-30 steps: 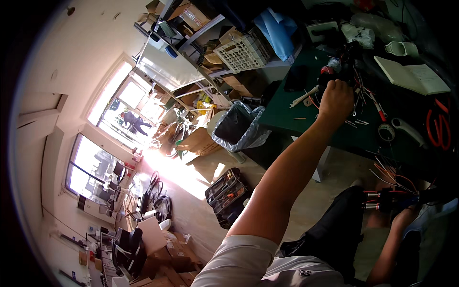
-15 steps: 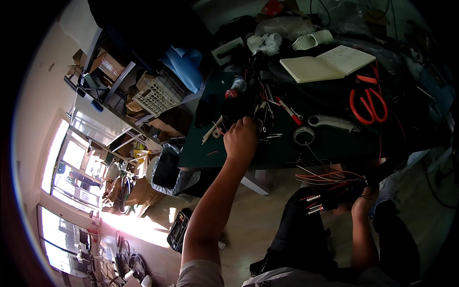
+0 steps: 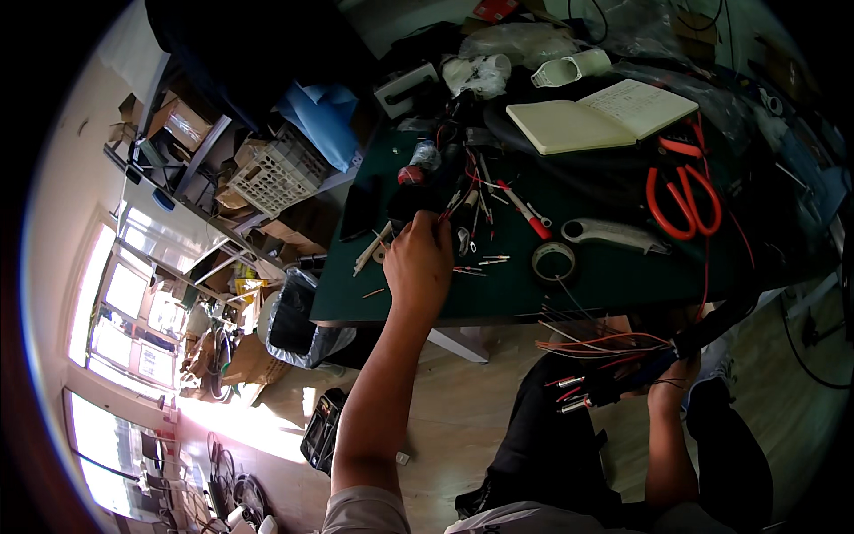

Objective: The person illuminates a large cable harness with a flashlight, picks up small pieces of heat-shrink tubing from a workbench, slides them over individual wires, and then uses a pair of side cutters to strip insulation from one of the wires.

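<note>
My left hand (image 3: 418,269) is over the near left part of the dark green table (image 3: 498,298), its fingers curled down beside a black object (image 3: 414,203) and several thin wires (image 3: 469,191). Its fingertips are closed, and what lies in them is hidden. Below the table's front edge, my right hand (image 3: 669,392) grips a wiring harness (image 3: 636,374) in black sleeving. Loose orange and pale wire ends fan out of the harness to the left, and several leads with white and red tips stick out under them.
Pliers with red handles (image 3: 683,205), a tape roll (image 3: 553,262), a grey metal handle-like part (image 3: 614,235) and a red-handled tool (image 3: 527,212) lie on the table. Behind them is an open notebook (image 3: 569,125). A lined bin (image 3: 294,316) stands left of the table.
The view has shifted slightly, so the table sits a little further left. My left hand has moved slightly beside the wires. The harness in my right hand has turned, showing more of its black sleeve.
</note>
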`<act>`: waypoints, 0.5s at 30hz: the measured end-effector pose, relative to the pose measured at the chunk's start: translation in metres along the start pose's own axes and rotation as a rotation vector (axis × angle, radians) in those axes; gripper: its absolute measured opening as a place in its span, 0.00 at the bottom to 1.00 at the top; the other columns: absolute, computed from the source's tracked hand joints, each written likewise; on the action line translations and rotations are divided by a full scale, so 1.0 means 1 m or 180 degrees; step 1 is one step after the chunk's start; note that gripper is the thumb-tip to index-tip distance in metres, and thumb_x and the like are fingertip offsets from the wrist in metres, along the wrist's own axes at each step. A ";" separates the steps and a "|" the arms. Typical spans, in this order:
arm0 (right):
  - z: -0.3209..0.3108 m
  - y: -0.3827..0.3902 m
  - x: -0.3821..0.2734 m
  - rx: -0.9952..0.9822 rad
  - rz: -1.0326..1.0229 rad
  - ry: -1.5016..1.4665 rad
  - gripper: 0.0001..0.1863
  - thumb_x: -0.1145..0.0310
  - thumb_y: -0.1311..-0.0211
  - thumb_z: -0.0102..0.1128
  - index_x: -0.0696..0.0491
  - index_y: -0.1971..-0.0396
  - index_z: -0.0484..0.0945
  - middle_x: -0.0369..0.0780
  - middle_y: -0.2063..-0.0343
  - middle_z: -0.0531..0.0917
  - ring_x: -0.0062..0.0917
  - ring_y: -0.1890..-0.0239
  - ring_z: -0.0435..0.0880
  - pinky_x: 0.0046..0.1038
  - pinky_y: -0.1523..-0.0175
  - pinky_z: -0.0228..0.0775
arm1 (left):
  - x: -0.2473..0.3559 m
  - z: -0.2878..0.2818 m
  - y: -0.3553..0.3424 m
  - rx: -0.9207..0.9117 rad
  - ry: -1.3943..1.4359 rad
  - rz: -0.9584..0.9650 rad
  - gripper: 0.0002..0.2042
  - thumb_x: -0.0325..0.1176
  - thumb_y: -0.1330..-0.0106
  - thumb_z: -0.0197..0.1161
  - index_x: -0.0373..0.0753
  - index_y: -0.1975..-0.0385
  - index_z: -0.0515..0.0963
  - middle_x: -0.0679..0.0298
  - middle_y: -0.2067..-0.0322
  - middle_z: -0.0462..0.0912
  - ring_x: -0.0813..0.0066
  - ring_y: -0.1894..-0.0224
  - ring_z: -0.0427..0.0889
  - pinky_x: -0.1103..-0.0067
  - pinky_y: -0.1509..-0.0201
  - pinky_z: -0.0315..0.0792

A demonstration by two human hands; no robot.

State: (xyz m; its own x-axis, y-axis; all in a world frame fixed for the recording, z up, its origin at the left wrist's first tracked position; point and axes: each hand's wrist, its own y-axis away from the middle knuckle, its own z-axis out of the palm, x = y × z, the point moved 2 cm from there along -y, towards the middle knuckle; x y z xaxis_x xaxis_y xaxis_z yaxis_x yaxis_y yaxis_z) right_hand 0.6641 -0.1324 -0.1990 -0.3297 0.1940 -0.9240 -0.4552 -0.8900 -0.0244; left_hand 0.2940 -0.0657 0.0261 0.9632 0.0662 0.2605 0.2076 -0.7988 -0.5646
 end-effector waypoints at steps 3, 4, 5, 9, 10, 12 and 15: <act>0.006 0.002 -0.007 -0.0051 -0.0015 -0.0169 0.26 0.54 0.33 0.52 0.59 0.46 0.68 0.39 0.55 0.73 0.27 0.56 0.73 0.30 0.49 0.65 | 0.001 0.001 0.000 -0.0083 -0.0354 0.0242 0.06 0.36 0.37 0.58 0.42 0.67 0.75 0.58 0.70 0.79 0.55 0.70 0.81 0.64 0.69 0.74; 0.010 0.003 -0.010 -0.0062 -0.0011 -0.0231 0.25 0.54 0.33 0.52 0.59 0.46 0.68 0.39 0.55 0.74 0.27 0.56 0.73 0.30 0.49 0.66 | 0.000 0.002 0.001 -0.0090 -0.0522 0.0330 0.05 0.36 0.37 0.58 0.42 0.67 0.75 0.58 0.69 0.77 0.56 0.69 0.81 0.65 0.69 0.74; 0.012 0.004 -0.012 -0.0031 -0.0045 -0.0221 0.25 0.54 0.33 0.52 0.59 0.46 0.68 0.39 0.55 0.74 0.26 0.56 0.73 0.30 0.49 0.66 | -0.001 0.004 0.002 -0.0050 -0.0720 0.0446 0.05 0.35 0.38 0.58 0.42 0.68 0.75 0.59 0.69 0.76 0.58 0.68 0.81 0.65 0.69 0.74; 0.006 0.002 -0.010 0.0014 -0.0052 -0.0190 0.24 0.56 0.32 0.52 0.60 0.45 0.68 0.40 0.55 0.74 0.26 0.56 0.74 0.30 0.49 0.67 | -0.001 0.006 -0.002 0.0048 -0.1355 0.0808 0.03 0.33 0.39 0.58 0.42 0.71 0.73 0.62 0.70 0.71 0.63 0.67 0.79 0.68 0.70 0.75; 0.003 0.002 -0.008 0.0006 -0.0021 -0.0186 0.24 0.57 0.32 0.51 0.60 0.45 0.67 0.40 0.55 0.74 0.26 0.55 0.74 0.29 0.49 0.67 | -0.001 0.005 -0.004 0.0057 -0.1473 0.0874 0.03 0.32 0.40 0.57 0.41 0.72 0.73 0.62 0.70 0.71 0.64 0.66 0.79 0.68 0.70 0.75; 0.008 0.003 -0.014 0.0010 0.0009 -0.0326 0.24 0.58 0.31 0.51 0.60 0.44 0.67 0.40 0.54 0.74 0.26 0.55 0.74 0.29 0.49 0.67 | -0.001 0.003 -0.008 0.0107 -0.1432 0.0945 0.04 0.32 0.40 0.57 0.40 0.72 0.73 0.62 0.70 0.72 0.64 0.67 0.79 0.68 0.69 0.74; 0.016 0.007 -0.025 0.0019 -0.0013 -0.0312 0.23 0.60 0.31 0.50 0.60 0.43 0.66 0.41 0.52 0.74 0.26 0.53 0.74 0.29 0.48 0.66 | -0.001 -0.004 -0.019 0.0253 -0.1304 0.1067 0.03 0.31 0.41 0.58 0.40 0.71 0.74 0.61 0.70 0.73 0.63 0.66 0.78 0.68 0.67 0.74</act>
State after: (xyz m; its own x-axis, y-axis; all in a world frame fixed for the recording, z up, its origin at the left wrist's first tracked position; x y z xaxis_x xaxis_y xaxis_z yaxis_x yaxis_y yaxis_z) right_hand 0.6559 -0.1367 -0.1697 -0.4070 0.2371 -0.8821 -0.4615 -0.8868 -0.0255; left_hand 0.2887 -0.0528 0.0403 0.9633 0.0560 -0.2625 -0.1258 -0.7695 -0.6261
